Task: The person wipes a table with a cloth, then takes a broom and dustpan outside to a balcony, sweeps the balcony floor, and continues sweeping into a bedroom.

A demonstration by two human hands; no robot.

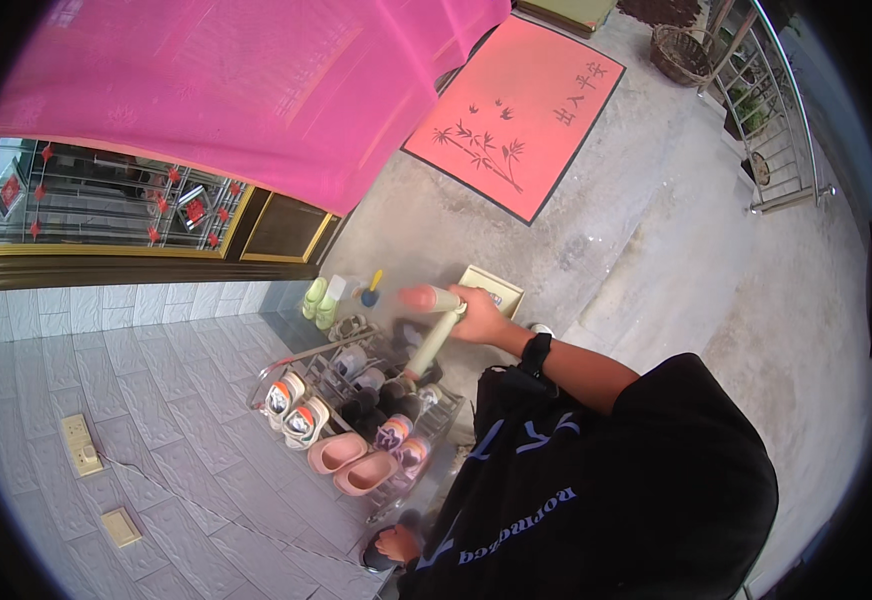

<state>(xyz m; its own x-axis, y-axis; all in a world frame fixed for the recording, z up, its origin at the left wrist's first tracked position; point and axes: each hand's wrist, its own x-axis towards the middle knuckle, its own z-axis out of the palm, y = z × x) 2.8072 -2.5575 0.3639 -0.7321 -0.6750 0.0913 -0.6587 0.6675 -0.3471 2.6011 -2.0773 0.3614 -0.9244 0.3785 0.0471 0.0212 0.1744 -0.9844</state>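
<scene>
My right hand (477,315) is closed around a pale green, pink-ended item (436,339) with two arms set at an angle, shaped like a hair dryer; blur hides its exact kind. It is above the far side of a metal shoe rack (286,365). On the rack stand pink clogs (367,474), white-and-orange shoes (305,422), purple-and-orange shoes (394,433) and several others. My left hand (398,544) is low in the picture, against a dark, round-edged object (377,556); its grip is unclear.
A cord runs from a wall socket (81,445) towards my left hand. Light green clogs (316,300), a blue item with a yellow handle (373,291) and an open box (509,294) are on the floor. Farther off are a red doormat (518,120), a wicker basket (680,56) and a metal railing (807,142).
</scene>
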